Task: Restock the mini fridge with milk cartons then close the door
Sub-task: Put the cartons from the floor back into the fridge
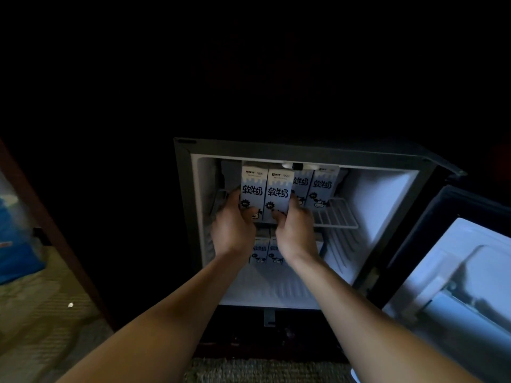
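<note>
The mini fridge [387,186] stands open in a dark cabinet, its door [470,272] swung out to the right. My left hand [232,230] grips the left one of two upright milk cartons [251,189] at the front of the wire shelf [336,217]. My right hand [296,233] grips the carton beside it [279,192]. Two more cartons [322,186] stand further back on the shelf to the right. On the fridge floor below, partly hidden by my hands, stand two cartons [266,252].
A blue package [16,244] lies at the far left on a woven carpet [41,313], beside a dark wooden edge [55,230]. The right part of the wire shelf and the fridge floor in front show bare white surface.
</note>
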